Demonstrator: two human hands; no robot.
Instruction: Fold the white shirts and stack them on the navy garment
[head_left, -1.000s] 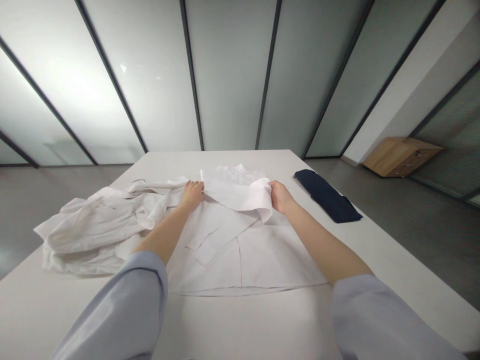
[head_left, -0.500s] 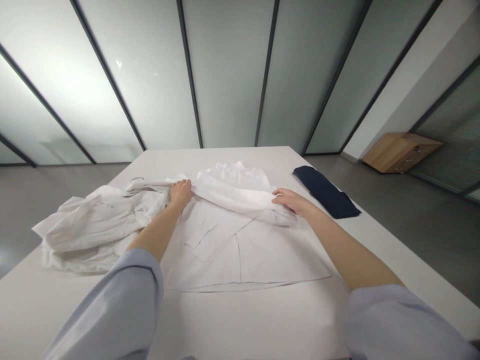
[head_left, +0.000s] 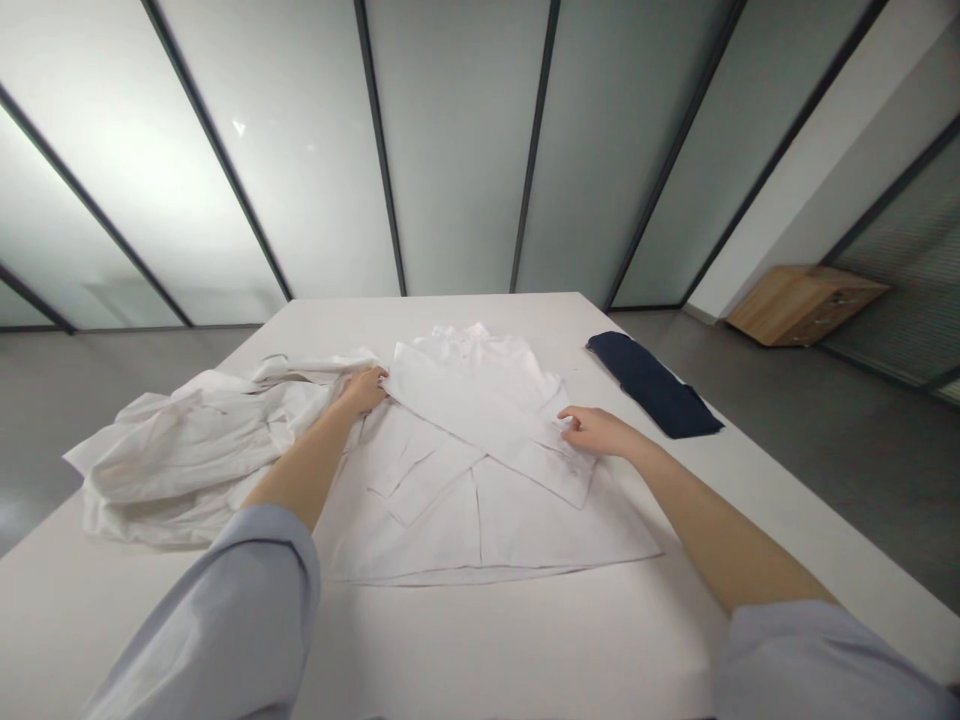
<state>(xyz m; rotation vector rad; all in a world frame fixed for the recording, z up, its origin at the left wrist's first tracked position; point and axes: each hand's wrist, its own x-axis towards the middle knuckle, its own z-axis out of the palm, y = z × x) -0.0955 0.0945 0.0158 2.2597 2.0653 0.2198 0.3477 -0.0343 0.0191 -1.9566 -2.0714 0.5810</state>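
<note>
The head-worn camera looks forward and down over the nearby hands (head_left: 365, 390) and table (head_left: 495, 645) toward frosted panels (head_left: 457, 150).

Beyond the far edge of the white table (head_left: 337, 318) rises a frosted-glass partition (head_left: 457, 150), divided by slanting dark frame bars (head_left: 381, 150) and glowing brightest towards the left. Past the table's right edge, a white pillar (head_left: 795, 200) meets the grey floor (head_left: 825, 420); beside it, a wood-grain cabinet (head_left: 780, 300) stands near a dark-framed, ribbed glass panel (head_left: 915, 250).

White table (head_left: 517, 650), white shirt (head_left: 480, 420) lying flat, crumpled white cloth (head_left: 202, 450) at left, navy cloth (head_left: 652, 385) at right
</note>
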